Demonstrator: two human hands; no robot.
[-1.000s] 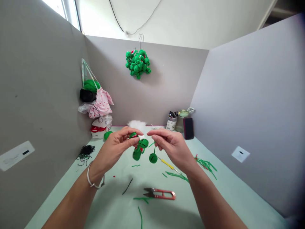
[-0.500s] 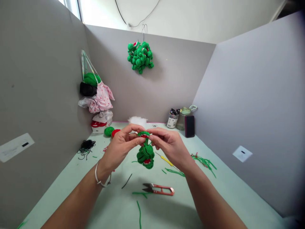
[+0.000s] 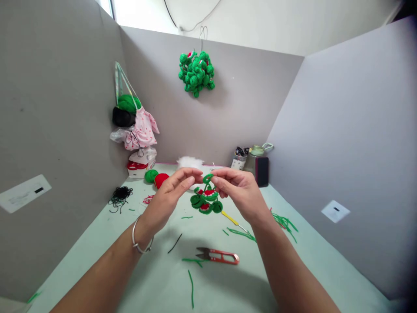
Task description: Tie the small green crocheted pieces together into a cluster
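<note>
A green crocheted charm with red-and-white mouths and round balls (image 3: 209, 195) hangs in the air above the table. Its small loop at the top is pinched between thumb and forefinger of my right hand (image 3: 236, 189). My left hand (image 3: 174, 189) is beside the loop, fingers stretched toward it and seemingly not gripping. Below on the table lie orange-handled thread snips (image 3: 223, 256), blades pointing left. A crochet hook with a yellow handle (image 3: 230, 218) lies behind them, partly covered by the charm and near my right hand.
Green yarn scraps (image 3: 191, 287) and a black strand (image 3: 175, 243) lie around the snips. At left are tangled black yarn (image 3: 120, 198), a red yarn ball (image 3: 160, 180) and a green one (image 3: 150, 175). A phone (image 3: 262, 171) leans at the back right. A green crocheted bunch (image 3: 196, 74) hangs on the partition.
The hands came together on the charm, then parted slightly. The charm now hangs by its loop from my right hand, its pieces spread below. My left fingers have come away from it.
</note>
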